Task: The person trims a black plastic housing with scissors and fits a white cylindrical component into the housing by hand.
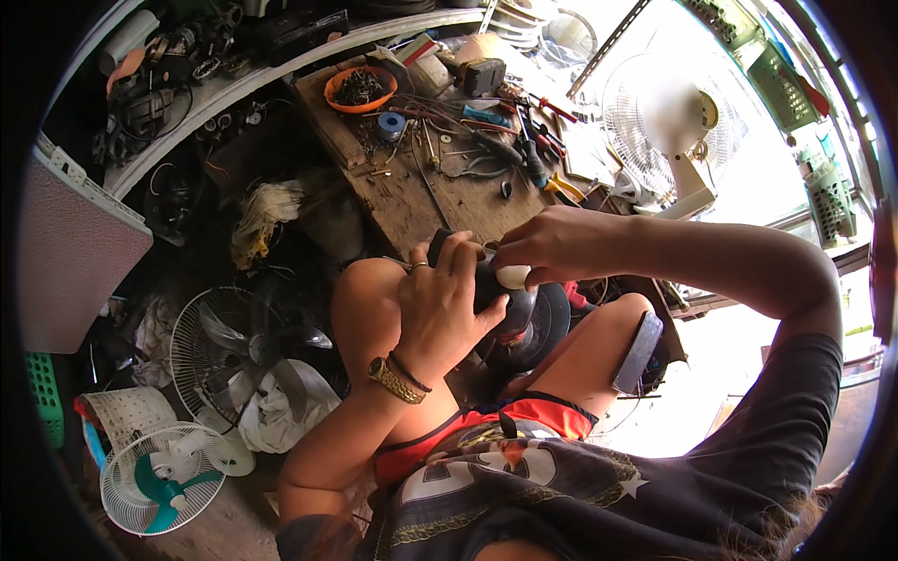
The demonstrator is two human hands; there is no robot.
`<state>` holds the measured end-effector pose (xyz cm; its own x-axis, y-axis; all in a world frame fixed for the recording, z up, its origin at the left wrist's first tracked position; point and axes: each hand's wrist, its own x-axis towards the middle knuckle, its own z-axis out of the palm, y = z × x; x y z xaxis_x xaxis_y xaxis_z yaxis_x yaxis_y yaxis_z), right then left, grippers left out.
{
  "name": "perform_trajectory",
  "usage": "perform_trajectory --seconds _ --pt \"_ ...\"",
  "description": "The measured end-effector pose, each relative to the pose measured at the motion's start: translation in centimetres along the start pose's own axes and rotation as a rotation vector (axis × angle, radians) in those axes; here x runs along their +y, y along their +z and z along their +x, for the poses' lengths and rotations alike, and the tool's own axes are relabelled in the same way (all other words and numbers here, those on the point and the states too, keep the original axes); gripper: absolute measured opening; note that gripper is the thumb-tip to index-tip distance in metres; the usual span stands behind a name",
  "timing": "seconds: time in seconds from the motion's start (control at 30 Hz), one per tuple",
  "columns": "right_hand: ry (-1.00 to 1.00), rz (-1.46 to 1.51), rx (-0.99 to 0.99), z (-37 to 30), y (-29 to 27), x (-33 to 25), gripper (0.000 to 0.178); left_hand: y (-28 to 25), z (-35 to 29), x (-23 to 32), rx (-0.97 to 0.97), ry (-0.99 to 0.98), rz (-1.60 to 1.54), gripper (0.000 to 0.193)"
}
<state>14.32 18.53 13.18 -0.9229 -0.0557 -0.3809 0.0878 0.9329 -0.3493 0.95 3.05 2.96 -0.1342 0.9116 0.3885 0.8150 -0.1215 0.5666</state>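
Note:
Between my bare knees stands a black rounded housing (488,288), which looks like the motor part of a fan, above a dark round base (547,327). My left hand (447,292), with a ring and a gold watch, is wrapped over the housing from the left, thumb toward its front. From the right, my right hand (554,245) bends down onto the housing's top. Its fingers and thumb are closed around a small whitish round piece (513,276). The fingertips partly hide what lies beneath them.
Ahead, a wooden bench (402,196) carries pliers (486,168), screwdrivers (531,159) and an orange bowl (360,89) of screws. Fan cages (164,477) and a white bag (285,402) lie at left. A standing fan (669,122) is far right. A phone (639,351) rests on my right thigh.

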Motion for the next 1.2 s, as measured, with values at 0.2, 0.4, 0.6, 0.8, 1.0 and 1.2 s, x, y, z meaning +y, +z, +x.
perform_trajectory --seconds 0.2,0.4,0.6,0.8,1.0,1.2 --pt "-0.031 0.056 0.080 0.5 1.7 0.1 0.031 0.0 -0.2 -0.1 -0.013 -0.013 0.013 0.054" --pt "0.192 0.126 0.134 1.3 3.0 0.6 0.040 -0.3 0.0 -0.5 -0.036 0.005 0.046 0.056" --pt "0.330 0.142 0.041 0.6 2.2 -0.7 0.051 -0.6 -0.2 -0.7 -0.045 0.033 0.060 0.053" --pt "-0.077 0.040 0.218 -0.8 2.1 0.8 0.044 -0.6 0.1 -0.5 -0.057 0.058 0.098 0.051" --pt "0.181 0.051 0.088 0.0 2.4 0.3 0.051 -0.4 0.2 -0.2 -0.056 0.072 0.118 0.050" --pt "0.174 0.127 0.221 0.1 3.0 0.2 0.049 -0.5 0.3 -0.2 -0.101 0.019 0.071 0.046"
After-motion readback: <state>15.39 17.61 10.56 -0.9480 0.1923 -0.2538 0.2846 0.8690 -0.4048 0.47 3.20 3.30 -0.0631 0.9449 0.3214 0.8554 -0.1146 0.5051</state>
